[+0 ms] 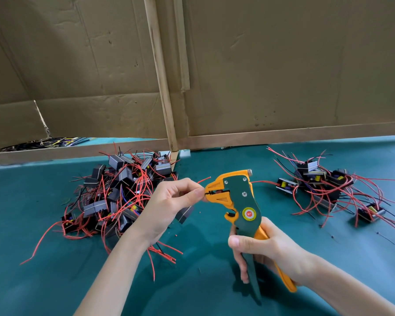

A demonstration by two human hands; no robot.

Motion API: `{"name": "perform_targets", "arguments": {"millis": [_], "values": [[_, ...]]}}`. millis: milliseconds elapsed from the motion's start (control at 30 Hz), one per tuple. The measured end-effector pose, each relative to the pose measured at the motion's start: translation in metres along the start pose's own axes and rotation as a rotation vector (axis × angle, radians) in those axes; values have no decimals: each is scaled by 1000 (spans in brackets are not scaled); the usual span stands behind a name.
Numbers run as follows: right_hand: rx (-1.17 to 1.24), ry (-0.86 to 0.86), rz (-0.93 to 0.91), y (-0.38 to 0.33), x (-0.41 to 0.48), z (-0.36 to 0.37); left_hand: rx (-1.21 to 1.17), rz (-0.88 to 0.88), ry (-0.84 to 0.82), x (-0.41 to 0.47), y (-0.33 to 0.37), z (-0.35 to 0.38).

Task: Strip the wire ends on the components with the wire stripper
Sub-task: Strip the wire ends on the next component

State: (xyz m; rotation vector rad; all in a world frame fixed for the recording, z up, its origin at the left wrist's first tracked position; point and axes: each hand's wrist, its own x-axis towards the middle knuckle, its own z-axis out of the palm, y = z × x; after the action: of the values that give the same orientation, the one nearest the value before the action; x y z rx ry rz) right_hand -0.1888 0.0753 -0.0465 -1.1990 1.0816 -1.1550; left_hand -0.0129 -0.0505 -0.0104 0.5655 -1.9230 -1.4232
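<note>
My right hand (263, 248) grips the two handles of an orange and green wire stripper (236, 197), held upright with its jaws pointing left. My left hand (171, 201) pinches a thin black wire right at the jaws, thumb and forefinger touching the tool's tip. A small black component (184, 214) hangs under that hand, partly hidden by it. A red wire end (203, 179) sticks up just above the jaws.
A large heap of black components with red and black wires (116, 192) lies left on the green mat (214, 293). A smaller spread group (324, 185) lies right. Cardboard walls (283, 65) and a wooden strip close the back. Tiny red insulation bits (176, 235) dot the mat.
</note>
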Motion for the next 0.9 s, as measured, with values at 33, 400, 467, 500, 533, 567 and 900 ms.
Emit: {"name": "perform_targets", "arguments": {"millis": [33, 400, 467, 500, 533, 567, 900], "values": [[-12, 60, -12, 3, 1, 2, 8, -6, 8, 1, -2, 0], [252, -70, 99, 2, 10, -12, 82, -104, 169, 5, -10, 7], [324, -37, 143, 0, 14, -16, 108, -91, 257, 7, -12, 8], [357, -20, 162, 0, 15, -17, 127, -72, 311, 8, -11, 8], [397, -10, 182, -1, 15, -19, 153, -40, 361, 9, -10, 8], [426, 1, 197, 0, 16, -21, 186, 5, 401, 11, -6, 10], [700, 85, 330, -1, 17, -37, 149, 338, 367, 75, 83, 85]]}}
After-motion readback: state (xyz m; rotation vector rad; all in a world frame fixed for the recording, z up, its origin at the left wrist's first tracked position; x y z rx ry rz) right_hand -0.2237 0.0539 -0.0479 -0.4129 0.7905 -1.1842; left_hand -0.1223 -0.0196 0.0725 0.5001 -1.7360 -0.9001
